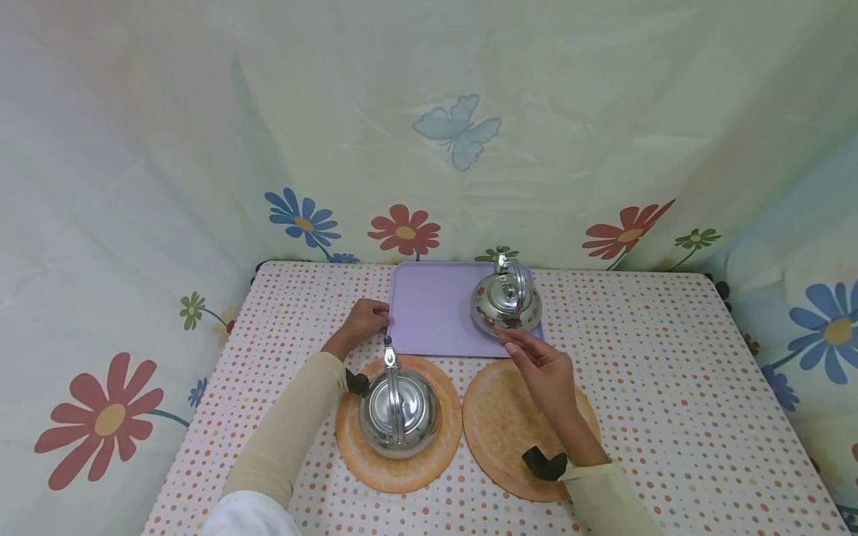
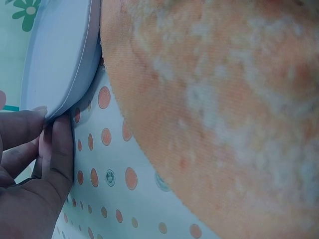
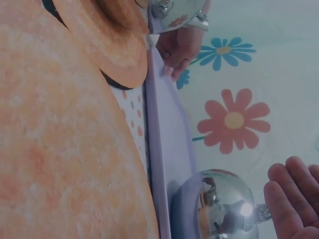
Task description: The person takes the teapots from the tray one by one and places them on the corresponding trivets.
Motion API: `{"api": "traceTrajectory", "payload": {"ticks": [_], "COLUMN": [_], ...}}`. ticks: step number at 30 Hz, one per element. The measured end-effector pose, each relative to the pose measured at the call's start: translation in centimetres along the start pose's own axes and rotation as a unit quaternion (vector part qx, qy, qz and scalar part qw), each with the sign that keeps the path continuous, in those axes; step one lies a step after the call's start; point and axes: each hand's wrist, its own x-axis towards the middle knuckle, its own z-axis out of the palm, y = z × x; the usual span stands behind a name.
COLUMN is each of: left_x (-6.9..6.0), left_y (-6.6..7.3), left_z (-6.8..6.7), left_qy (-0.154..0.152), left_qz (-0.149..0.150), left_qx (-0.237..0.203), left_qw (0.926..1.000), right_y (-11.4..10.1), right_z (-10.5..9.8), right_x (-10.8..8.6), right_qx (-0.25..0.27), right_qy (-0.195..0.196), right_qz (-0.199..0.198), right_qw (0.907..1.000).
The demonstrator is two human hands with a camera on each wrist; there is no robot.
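Note:
A lilac tray (image 1: 429, 313) lies at the back of the table. My left hand (image 1: 366, 320) pinches its left rim; in the left wrist view the thumb is on top and other fingers (image 2: 60, 154) are below the edge. On the tray's right part stands a shiny steel kettle (image 1: 492, 316) with a raised handle. My right hand (image 1: 546, 372) is just in front of this kettle, and its fingers (image 3: 286, 204) look straight beside it in the right wrist view. Whether they touch the kettle I cannot tell. A second steel kettle (image 1: 409, 420) stands near my left forearm.
The second kettle sits on a round orange-brown mat (image 1: 445, 439). Another such mat (image 1: 492, 417) lies to its right, under my right forearm. A dotted cloth (image 1: 670, 387) covers the table, and a flowered curtain (image 1: 536, 171) hangs behind and at both sides.

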Motion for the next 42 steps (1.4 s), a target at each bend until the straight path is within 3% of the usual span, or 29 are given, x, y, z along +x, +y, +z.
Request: {"api": "traceTrajectory", "payload": {"ticks": [10,22,33,42], "left_x": [0.0,-0.1,0.5,0.5], "left_y": [0.0,0.1,-0.4,-0.4], "left_z": [-0.1,-0.1,0.0,0.0], "left_qy": [-0.001,-0.003,-0.001,0.003], "left_qz": [0.002,0.004,-0.001,0.009], "left_qx": [0.006,0.011,0.004,0.003], "left_qw": [1.0,0.9999,1.0,0.9999], "right_y": [0.0,0.0,-0.3,2.3], "right_z": [-0.5,-1.1,-1.4,-1.7], "right_x": [0.8,1.7,2.5,3.2], "right_qx": [-0.006,-0.006,-0.02,-0.056], "right_qy": [0.012,0.019,0.035,0.049], "right_qz": [0.013,-0.009,0.001,-0.001], "right_qw": [0.9998,0.9998,0.9992,0.9972]}}
